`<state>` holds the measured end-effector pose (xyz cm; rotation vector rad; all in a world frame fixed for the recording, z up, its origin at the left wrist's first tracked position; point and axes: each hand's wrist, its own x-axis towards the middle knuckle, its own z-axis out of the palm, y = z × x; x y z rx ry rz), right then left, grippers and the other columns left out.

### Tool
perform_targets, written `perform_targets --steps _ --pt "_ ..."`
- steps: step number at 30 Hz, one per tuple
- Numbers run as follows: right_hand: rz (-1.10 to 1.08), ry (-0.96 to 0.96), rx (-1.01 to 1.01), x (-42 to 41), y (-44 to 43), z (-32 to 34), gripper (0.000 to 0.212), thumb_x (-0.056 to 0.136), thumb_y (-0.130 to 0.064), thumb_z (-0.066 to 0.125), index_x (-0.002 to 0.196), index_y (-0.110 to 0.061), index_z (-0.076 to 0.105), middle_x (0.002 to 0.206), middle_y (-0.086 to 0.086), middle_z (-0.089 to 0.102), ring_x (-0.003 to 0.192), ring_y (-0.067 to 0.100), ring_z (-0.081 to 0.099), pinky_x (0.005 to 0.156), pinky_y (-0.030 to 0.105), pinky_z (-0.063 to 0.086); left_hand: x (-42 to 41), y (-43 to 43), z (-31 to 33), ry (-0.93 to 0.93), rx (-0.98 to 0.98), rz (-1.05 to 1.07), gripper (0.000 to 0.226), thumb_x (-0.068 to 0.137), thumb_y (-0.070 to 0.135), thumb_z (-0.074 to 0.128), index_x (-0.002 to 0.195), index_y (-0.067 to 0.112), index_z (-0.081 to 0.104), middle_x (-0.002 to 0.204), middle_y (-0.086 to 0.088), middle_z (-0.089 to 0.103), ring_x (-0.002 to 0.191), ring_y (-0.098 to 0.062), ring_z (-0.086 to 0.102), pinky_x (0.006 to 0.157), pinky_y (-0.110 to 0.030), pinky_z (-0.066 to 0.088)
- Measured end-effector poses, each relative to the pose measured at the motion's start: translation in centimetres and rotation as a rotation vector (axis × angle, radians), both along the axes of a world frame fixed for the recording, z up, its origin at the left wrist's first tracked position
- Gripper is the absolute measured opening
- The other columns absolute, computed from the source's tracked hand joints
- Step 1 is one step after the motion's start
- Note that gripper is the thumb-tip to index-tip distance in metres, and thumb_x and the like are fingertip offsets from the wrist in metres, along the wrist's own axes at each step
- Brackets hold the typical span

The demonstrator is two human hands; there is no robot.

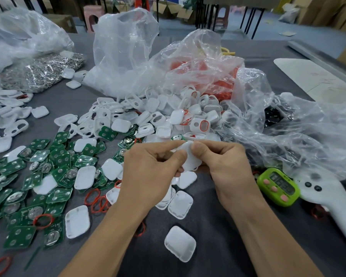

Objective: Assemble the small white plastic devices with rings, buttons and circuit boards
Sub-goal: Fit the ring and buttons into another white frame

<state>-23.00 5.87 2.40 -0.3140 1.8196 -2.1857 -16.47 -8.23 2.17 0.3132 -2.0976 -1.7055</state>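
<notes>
Silver rings kept in clear bag, red rings in second bag, white shell pinched by left hand and right hand, long axis near upright.

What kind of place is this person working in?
Probably a small assembly workshop inside a warehouse: loose green circuit boards and white plastic shells heaped on the grey table, bulk parts in clear plastic bags, cardboard boxes behind.

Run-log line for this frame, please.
step: assembling device | left hand: grips white plastic shell | right hand: pinches shell | nearby: green circuit boards left, green timer right
</notes>
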Motion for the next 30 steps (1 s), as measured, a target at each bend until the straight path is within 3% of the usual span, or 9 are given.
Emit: perform_targets --steps 6,9,13,15,19,23,25,27,30 --pt "-0.103 0.18 0.175 0.4 -0.6 -0.6 0.015 0.074 -0.044 0.076 0.084 -0.036 0.084 0.08 -0.005 0.08 0.08 0.019 0.078 0.075 0.041 0.063 -0.2 0.0 -0.1 0.011 0.022 0.023 0.02 0.088 0.013 0.08 0.093 0.032 0.085 0.058 -0.009 0.07 0.047 -0.021 0.063 0.051 -0.031 0.055" --pt "-0.096 0.166 0.202 0.6 -0.9 -0.5 0.01 0.082 -0.035 0.074 0.081 -0.039 0.083 0.079 -0.006 0.079 0.078 0.016 0.077 0.07 0.038 0.062 -0.3 0.0 -0.4 0.012 0.0 0.044 0.018 0.087 0.017 0.081 0.091 0.034 0.084 0.059 -0.008 0.071 0.047 -0.019 0.061 0.053 -0.033 0.054" --pt "0.09 -0.053 0.034 0.5 -0.7 0.5 0.03 0.098 -0.01 0.064 0.086 -0.028 0.084 0.089 0.006 0.08 0.081 0.021 0.078 0.067 0.028 0.062 -0.3 -0.1 -0.3 0.079 0.012 0.125 0.023 0.089 0.018 0.079 0.089 0.041 0.083 0.061 -0.003 0.072 0.05 -0.018 0.065 0.053 -0.028 0.055" --pt "0.1 -0.027 0.058 0.3 -0.4 0.7 0.036 0.097 -0.001 0.063 0.086 -0.027 0.084 0.09 0.005 0.08 0.079 0.02 0.078 0.067 0.025 0.061 -0.4 -0.1 -0.3 0.088 0.023 0.126 0.024 0.091 0.019 0.078 0.09 0.043 0.082 0.062 -0.002 0.073 0.053 -0.018 0.068 0.055 -0.027 0.055" --pt "0.001 0.171 0.232 0.0 0.5 0.8 0.024 0.093 -0.003 0.071 0.101 -0.023 0.083 0.088 -0.005 0.081 0.075 0.015 0.078 0.068 0.023 0.06 -0.3 -0.4 -0.2 -0.009 -0.117 0.081 0.023 0.084 0.037 0.079 0.104 0.048 0.079 0.077 0.014 0.077 0.071 -0.004 0.072 0.069 -0.022 0.057" --pt "-0.036 0.385 0.328 0.2 1.2 0.8 0.026 0.088 -0.014 0.075 0.1 -0.037 0.079 0.086 -0.021 0.078 0.08 0.002 0.076 0.071 0.016 0.058 -0.4 -0.4 0.2 0.01 0.073 -0.021 0.027 0.087 0.012 0.081 0.106 0.03 0.082 0.085 -0.002 0.08 0.079 -0.033 0.074 0.076 -0.047 0.063" --pt "-0.073 0.417 0.348 0.3 1.1 0.6 0.021 0.084 -0.022 0.074 0.098 -0.036 0.08 0.084 -0.024 0.077 0.078 -0.001 0.074 0.071 0.015 0.057 -0.4 -0.3 0.2 0.04 0.095 -0.026 0.026 0.085 0.012 0.081 0.104 0.03 0.083 0.084 -0.009 0.079 0.082 -0.043 0.071 0.076 -0.057 0.061" --pt "-0.108 0.416 0.36 0.4 0.7 0.5 0.019 0.082 -0.024 0.072 0.096 -0.034 0.081 0.081 -0.024 0.076 0.075 -0.001 0.074 0.07 0.014 0.057 -0.5 -0.2 0.1 0.056 0.097 -0.001 0.025 0.081 0.019 0.08 0.1 0.035 0.083 0.083 -0.012 0.079 0.078 -0.045 0.07 0.074 -0.059 0.06" --pt "-0.053 0.32 0.398 0.3 0.4 0.4 0.027 0.087 -0.018 0.072 0.086 -0.043 0.08 0.077 -0.013 0.078 0.068 0.011 0.075 0.068 0.03 0.062 -0.6 0.0 -0.3 0.031 0.038 0.03 0.026 0.079 0.024 0.078 0.097 0.041 0.082 0.081 0.002 0.08 0.074 -0.033 0.076 0.074 -0.054 0.062"
